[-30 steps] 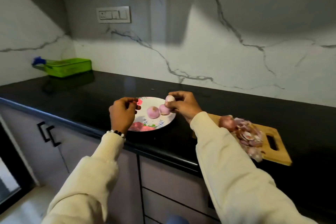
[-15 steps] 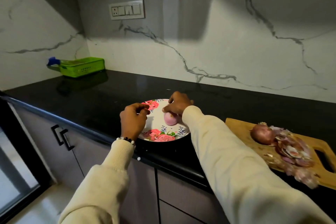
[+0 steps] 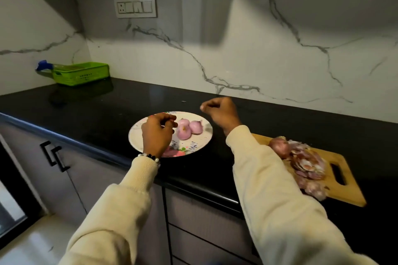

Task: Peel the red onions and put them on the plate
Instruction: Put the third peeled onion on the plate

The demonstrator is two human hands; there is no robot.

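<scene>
Lay together, touching, in the middle of the flowered plate [image 3: 199, 145] near the desk's [image 3: 107, 114] front edge: three peeled onions [image 3: 189, 128]. Hovered over the plate's left half, fingers curled and holding nothing visible: left hand [image 3: 157, 133]; hung above the plate's far right rim, likewise clenched and empty: right hand [image 3: 221, 113]. Sat unpeeled beside a heap of skins [image 3: 308, 168] on the cutting board [image 3: 344, 191] at the desk's right front: one red onion [image 3: 280, 146].

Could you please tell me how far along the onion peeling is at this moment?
Done: three peeled onions lie together on the floral plate. In hand: nothing visible; the right hand hangs curled above the counter, and the left hand is curled over the plate. Left: one unpeeled red onion sits on the wooden cutting board beside a pile of peels.
</scene>
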